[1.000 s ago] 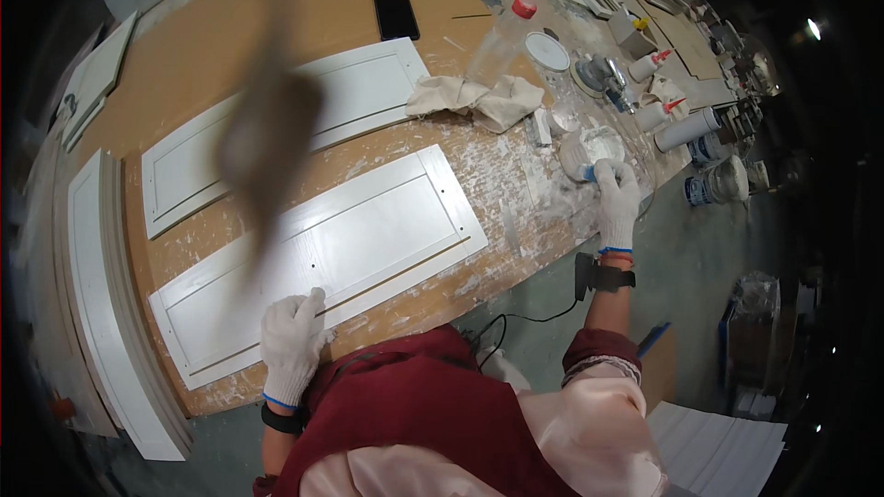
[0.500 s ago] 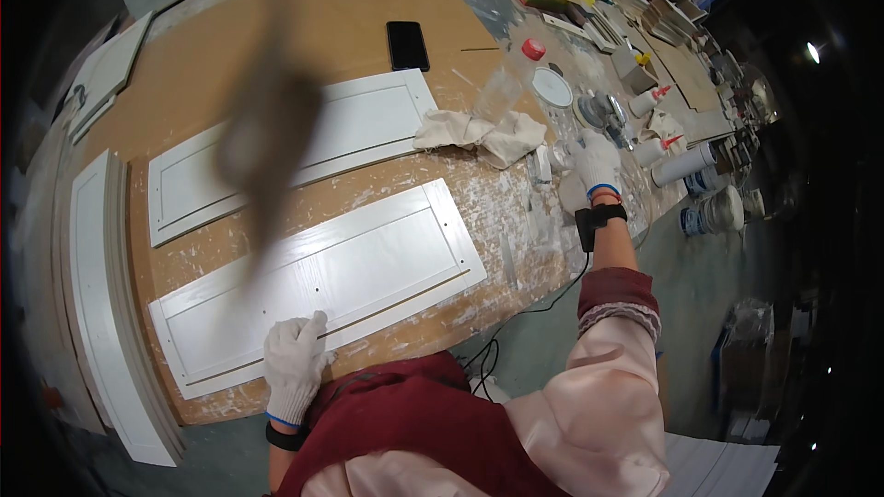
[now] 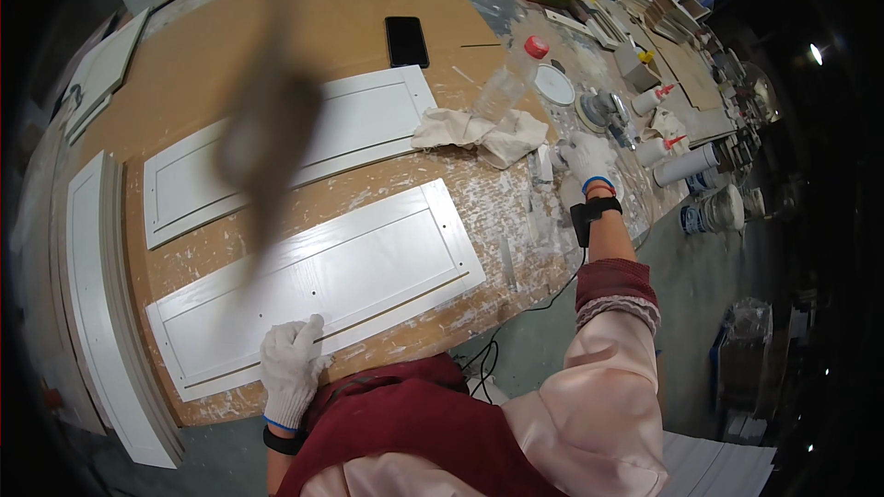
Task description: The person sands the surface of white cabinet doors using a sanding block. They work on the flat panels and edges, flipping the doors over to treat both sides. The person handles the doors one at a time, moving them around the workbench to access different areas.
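My left hand (image 3: 289,359), in a white knit glove, lies on the near edge of a white framed door panel (image 3: 368,262). Its fingers are curled; what they hold, if anything, is hidden. On the right, my gloved right hand (image 3: 587,158) reaches over the worktable among small things, just above a round pale lid or tub (image 3: 573,191). Its fingers are too unclear to read. Close by are a clear plastic strip or bag (image 3: 541,167), a round sander (image 3: 597,112), a crumpled cream cloth (image 3: 497,138) and a clear bottle with a red cap (image 3: 505,87).
A second white panel (image 3: 368,120) lies behind the first, and stacked panels (image 3: 97,285) stand at the left. A black phone (image 3: 407,41) lies farther back. Glue bottles (image 3: 656,149) and a white cylinder (image 3: 686,166) line the right edge. A dark blur (image 3: 272,129) covers the left-centre.
My right hand has shifted slightly left and away from me among the small items. My left hand stays on the panel's near edge, with the view shifting slightly.
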Action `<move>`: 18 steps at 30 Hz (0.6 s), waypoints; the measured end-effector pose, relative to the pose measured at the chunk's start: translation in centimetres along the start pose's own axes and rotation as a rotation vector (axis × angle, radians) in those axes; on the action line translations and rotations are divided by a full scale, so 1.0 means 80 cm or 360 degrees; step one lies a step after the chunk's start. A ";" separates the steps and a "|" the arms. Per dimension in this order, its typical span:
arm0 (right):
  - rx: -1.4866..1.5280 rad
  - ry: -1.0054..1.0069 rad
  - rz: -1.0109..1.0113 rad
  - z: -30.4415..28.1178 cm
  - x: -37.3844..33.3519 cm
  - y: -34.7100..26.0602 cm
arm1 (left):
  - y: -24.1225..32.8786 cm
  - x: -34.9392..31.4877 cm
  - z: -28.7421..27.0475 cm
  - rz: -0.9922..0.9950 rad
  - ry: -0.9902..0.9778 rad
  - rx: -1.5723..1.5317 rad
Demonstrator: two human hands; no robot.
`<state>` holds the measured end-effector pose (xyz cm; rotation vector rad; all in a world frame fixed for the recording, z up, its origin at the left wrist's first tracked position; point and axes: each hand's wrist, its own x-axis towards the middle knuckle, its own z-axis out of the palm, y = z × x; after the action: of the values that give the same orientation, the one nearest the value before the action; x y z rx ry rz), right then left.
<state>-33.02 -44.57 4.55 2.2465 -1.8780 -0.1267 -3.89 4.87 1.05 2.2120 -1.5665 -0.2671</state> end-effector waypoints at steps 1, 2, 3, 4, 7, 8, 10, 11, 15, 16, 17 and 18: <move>0.0032 -0.0016 0.0005 -0.002 0.000 0.002 | 0.000 0.000 0.000 -0.0001 -0.0001 -0.0001; 0.0100 0.0014 0.0026 -0.005 0.000 0.004 | 0.000 0.000 0.000 -0.0002 -0.0003 -0.0002; 0.0168 0.0043 0.0048 -0.008 -0.002 0.007 | 0.000 0.000 0.000 -0.0003 -0.0005 -0.0003; 0.0236 0.0073 0.0069 -0.010 -0.002 0.010 | 0.000 -0.001 0.001 -0.0008 0.0000 0.0003; 0.0433 0.0116 0.0121 -0.016 -0.002 0.019 | -0.002 -0.003 0.004 -0.0017 0.0002 0.0014; 0.0442 0.0116 0.0101 -0.017 -0.004 0.021 | 0.000 -0.002 0.002 -0.0020 -0.0002 0.0013; 0.0464 0.0116 0.0052 -0.023 -0.009 0.020 | 0.001 -0.002 0.001 -0.0022 -0.0004 0.0015; 0.0506 0.0123 0.0020 -0.024 -0.013 0.019 | 0.000 -0.003 0.002 -0.0018 -0.0005 0.0017; 0.0684 0.0132 -0.0114 -0.022 -0.033 0.010 | -0.001 -0.002 0.002 -0.0011 -0.0019 0.0012; 0.0734 0.0128 -0.0152 -0.020 -0.037 0.006 | -0.001 -0.003 0.002 -0.0009 -0.0005 0.0013; 0.0704 0.0177 -0.0183 -0.018 -0.043 0.001 | -0.001 -0.003 0.003 -0.0008 0.0010 0.0015; 0.0672 0.0227 -0.0212 -0.017 -0.049 -0.005 | -0.001 -0.003 0.003 -0.0004 0.0023 0.0017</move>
<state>-33.11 -40.54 5.50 2.5655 -1.8120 0.4388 -4.01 5.07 0.82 2.2192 -1.5606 -0.2434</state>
